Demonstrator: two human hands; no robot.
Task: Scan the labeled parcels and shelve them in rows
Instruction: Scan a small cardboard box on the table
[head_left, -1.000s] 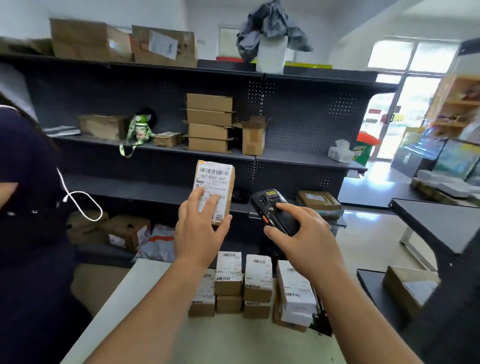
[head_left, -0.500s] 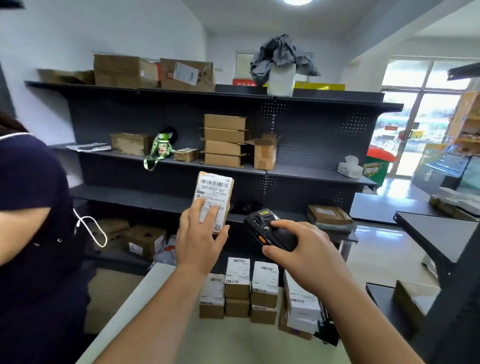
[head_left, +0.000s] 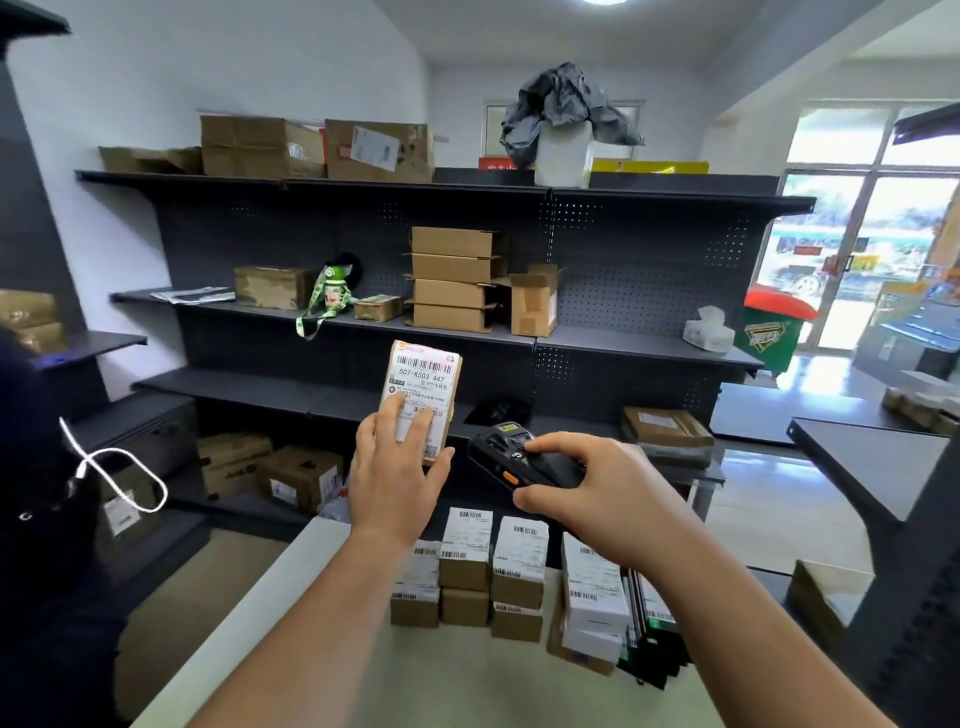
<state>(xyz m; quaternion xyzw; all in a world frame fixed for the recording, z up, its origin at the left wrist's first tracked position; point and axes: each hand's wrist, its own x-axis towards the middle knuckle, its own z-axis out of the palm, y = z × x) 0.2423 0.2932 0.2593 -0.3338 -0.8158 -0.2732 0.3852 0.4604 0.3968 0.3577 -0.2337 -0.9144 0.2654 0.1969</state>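
My left hand (head_left: 397, 475) holds a small brown parcel (head_left: 423, 384) upright, its white barcode label facing me. My right hand (head_left: 597, 493) grips a black handheld scanner (head_left: 511, 457), whose head points left toward the parcel. Below my hands, several small labeled parcels (head_left: 493, 566) stand in rows on a pale table (head_left: 311, 649). Behind stands a dark metal shelving unit (head_left: 623, 343) with stacked cardboard boxes (head_left: 454, 286) on its middle shelf.
A person in dark clothing (head_left: 47, 519) stands at the left edge. Larger boxes (head_left: 270, 470) lie on the bottom shelf and more boxes (head_left: 311, 148) on top. A dark table (head_left: 872, 467) is at the right, with a glass door (head_left: 862, 260) behind it.
The view has tilted upward, showing more ceiling and the top shelf. Both hands keep their hold, with parcel and scanner staying close together.
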